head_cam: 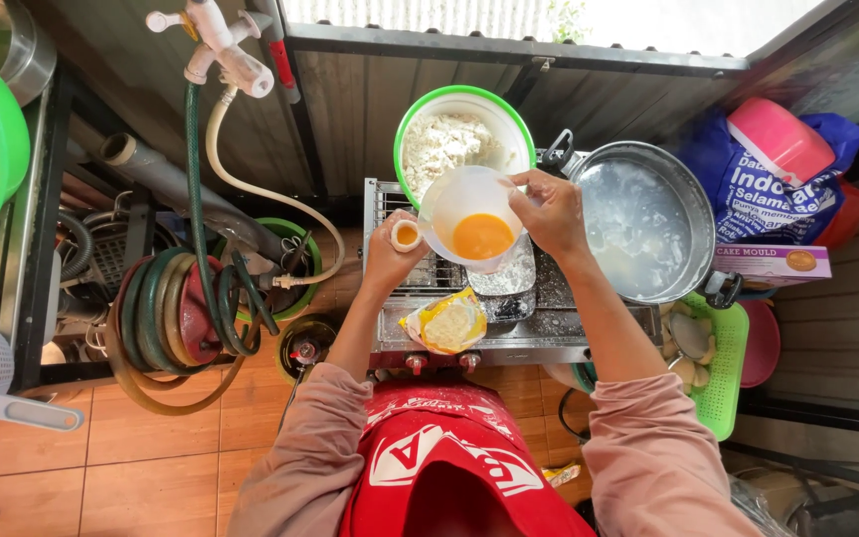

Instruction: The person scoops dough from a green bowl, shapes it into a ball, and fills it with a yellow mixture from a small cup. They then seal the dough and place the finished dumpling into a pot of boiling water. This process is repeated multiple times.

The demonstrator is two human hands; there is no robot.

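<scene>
There is only the one view, from a camera worn on the person's head, looking almost straight down over the chest and both forearms. It sits close: the left hand (387, 261) and right hand (550, 211) fall near the middle of the frame, with the small stove (479, 338) directly beneath the fingers. Beyond the fingertips the view runs up to a corrugated wall (370, 109); left of them lies tiled floor (131, 438), and right of them a large metal pot (643, 224).
</scene>
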